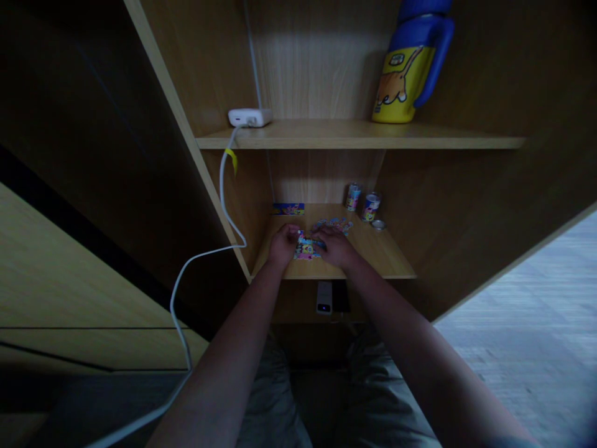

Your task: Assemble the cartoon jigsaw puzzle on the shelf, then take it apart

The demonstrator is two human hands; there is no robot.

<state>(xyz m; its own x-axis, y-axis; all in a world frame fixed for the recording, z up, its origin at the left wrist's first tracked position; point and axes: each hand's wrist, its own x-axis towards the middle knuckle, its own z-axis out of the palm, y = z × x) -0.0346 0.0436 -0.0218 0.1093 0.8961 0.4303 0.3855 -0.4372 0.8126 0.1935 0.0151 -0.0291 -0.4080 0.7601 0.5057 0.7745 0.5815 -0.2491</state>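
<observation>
The left grip (pixel 283 244) is curled narrow, knuckles up, against the left edge of a small colourful patch of pieces (pixel 308 249). The right grip (pixel 334 244) is laid flatter over its right edge, with the fingers reaching left. Whether a piece is pinched in either cannot be told in the dim light. The patch is laid flat on the lower shelf (pixel 373 258), near its front edge, between the two grips. Just beyond the right grip, more loose pieces (pixel 334 222) are scattered. It is judged that the patch is best held flat and pressed evenly from both sides, so that nothing is buckled or pushed off the near edge. Farther back, two small cans (pixel 370 207) are stood, with a round lid (pixel 378 224) to their right and a flat printed box (pixel 288 209) at far left. On the upper shelf (pixel 354 134), a white charger (pixel 250 117) with its cable (pixel 224 205) and a blue-and-yellow bottle (pixel 410 68) are seen.
</observation>
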